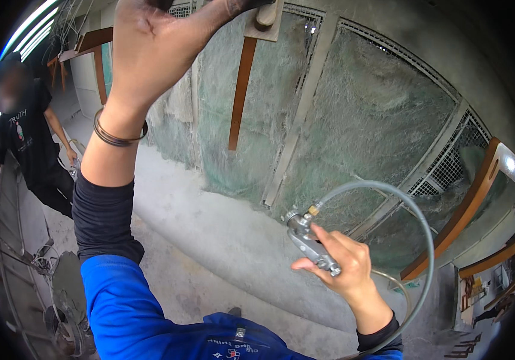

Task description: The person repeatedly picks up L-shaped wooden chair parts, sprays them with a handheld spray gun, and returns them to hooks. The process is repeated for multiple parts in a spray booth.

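My right hand (350,261) is wrapped around a metal spray gun (308,240), its nozzle end tilted up and to the left. A clear grey hose (416,210) runs from the gun's brass fitting in a wide loop down past my right forearm. Raised high at the top edge, my left hand (155,42) has dark-stained skin, and its thumb reaches right toward a pale wooden block with a round peg (264,21). The left fingers are cut off by the frame. Below the block hangs a narrow brown wooden strip (243,93).
Mesh-framed filter panels (383,114) coated in pale overspray line the far wall. A curved brown wooden piece (461,216) hangs at right, with another brown frame (491,258) beyond. On the left stands another person (32,132) in dark clothes. Dusty concrete floor (203,240) lies below.
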The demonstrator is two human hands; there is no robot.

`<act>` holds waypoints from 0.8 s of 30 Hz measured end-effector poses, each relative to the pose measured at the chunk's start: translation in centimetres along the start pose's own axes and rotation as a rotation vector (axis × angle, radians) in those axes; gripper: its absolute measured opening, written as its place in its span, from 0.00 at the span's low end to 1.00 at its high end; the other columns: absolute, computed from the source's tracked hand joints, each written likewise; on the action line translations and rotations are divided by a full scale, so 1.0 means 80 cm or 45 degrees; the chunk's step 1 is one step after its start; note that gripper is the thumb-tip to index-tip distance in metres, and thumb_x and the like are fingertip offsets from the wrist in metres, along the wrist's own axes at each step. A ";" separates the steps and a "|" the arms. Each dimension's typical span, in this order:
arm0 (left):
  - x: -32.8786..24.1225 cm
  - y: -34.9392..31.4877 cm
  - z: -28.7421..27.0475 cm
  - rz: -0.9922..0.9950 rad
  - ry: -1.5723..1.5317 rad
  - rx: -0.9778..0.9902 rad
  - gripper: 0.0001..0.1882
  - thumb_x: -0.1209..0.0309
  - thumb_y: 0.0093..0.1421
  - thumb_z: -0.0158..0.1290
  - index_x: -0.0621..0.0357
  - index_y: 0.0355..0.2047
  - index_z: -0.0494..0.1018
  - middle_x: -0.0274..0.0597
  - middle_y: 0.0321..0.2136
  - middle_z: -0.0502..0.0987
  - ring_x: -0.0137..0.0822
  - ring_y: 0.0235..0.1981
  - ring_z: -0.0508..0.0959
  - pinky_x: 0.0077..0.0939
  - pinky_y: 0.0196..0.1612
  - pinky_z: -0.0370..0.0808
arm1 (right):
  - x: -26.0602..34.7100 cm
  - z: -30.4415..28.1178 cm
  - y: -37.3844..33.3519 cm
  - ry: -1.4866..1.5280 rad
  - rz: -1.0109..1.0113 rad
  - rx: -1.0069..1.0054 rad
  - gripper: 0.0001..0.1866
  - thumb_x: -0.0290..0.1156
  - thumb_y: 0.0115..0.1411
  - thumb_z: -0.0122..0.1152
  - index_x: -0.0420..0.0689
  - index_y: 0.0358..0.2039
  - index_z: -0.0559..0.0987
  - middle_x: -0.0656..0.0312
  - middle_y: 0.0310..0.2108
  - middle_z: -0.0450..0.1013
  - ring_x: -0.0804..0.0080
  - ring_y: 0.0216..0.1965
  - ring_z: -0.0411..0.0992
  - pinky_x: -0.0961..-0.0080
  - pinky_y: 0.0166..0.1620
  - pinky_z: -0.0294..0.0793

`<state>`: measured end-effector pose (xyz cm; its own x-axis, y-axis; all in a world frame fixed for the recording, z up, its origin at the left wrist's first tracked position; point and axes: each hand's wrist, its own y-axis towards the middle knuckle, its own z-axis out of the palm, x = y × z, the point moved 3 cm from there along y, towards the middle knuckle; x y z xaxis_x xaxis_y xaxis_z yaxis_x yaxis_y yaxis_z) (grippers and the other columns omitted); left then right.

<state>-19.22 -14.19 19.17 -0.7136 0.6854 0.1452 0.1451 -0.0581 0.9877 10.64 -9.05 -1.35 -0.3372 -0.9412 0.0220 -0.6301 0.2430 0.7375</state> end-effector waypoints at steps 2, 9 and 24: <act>0.006 -0.028 0.003 0.106 0.214 -0.189 0.31 0.75 0.61 0.64 0.65 0.63 0.66 0.48 0.59 0.73 0.40 0.53 0.80 0.32 0.55 0.78 | -0.006 0.017 -0.021 0.041 0.122 0.102 0.37 0.54 0.42 0.81 0.34 0.43 0.83 0.58 0.24 0.79 0.66 0.20 0.77 0.74 0.21 0.75; 0.008 -0.313 0.027 -0.821 0.138 -0.068 0.13 0.73 0.63 0.56 0.66 0.47 0.75 0.49 0.43 0.80 0.42 0.50 0.79 0.34 0.55 0.73 | 0.004 0.041 -0.157 0.473 0.669 0.224 0.31 0.40 0.48 0.82 0.37 0.50 0.83 0.52 0.29 0.81 0.61 0.26 0.81 0.71 0.29 0.78; -0.292 -0.641 0.238 -2.483 -1.151 0.646 0.05 0.80 0.66 0.55 0.72 0.35 0.75 0.51 0.29 0.82 0.41 0.28 0.85 0.34 0.36 0.87 | 0.121 -0.069 -0.313 0.699 1.703 0.209 0.21 0.39 0.59 0.71 0.42 0.50 0.83 0.46 0.38 0.82 0.55 0.37 0.83 0.65 0.41 0.80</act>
<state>3.08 -13.40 -35.94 0.2437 -0.2967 -0.9234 0.0747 0.9550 -0.2871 27.04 -25.51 -15.86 -0.4436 0.0453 0.8951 -0.1499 0.9809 -0.1239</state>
